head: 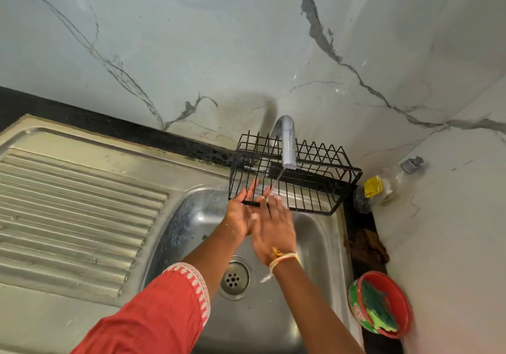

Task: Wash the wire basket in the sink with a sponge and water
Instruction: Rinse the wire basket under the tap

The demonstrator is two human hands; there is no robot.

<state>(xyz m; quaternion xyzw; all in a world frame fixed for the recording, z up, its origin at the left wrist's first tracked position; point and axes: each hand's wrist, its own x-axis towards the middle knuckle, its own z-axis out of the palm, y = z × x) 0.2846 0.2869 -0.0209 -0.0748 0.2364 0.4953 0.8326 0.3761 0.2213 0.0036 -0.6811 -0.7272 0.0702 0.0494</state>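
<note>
Rinse step, by the look: thin stream from chrome tap [287, 145] falls onto both hands at near edge of black wire basket [295, 173], propped at far rim of steel sink [323, 244]; left hand [241, 214] touches near bar, fingers straight; right hand [273, 227] flat, blurred, holds nothing; sponge [379, 307] green, in red tub [405, 301] near right, likely fetched next

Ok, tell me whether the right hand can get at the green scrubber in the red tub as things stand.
Probably yes. The right hand is under the tap at the black wire basket; the green scrubber lies in the open red tub on that same side, nothing between.
</note>
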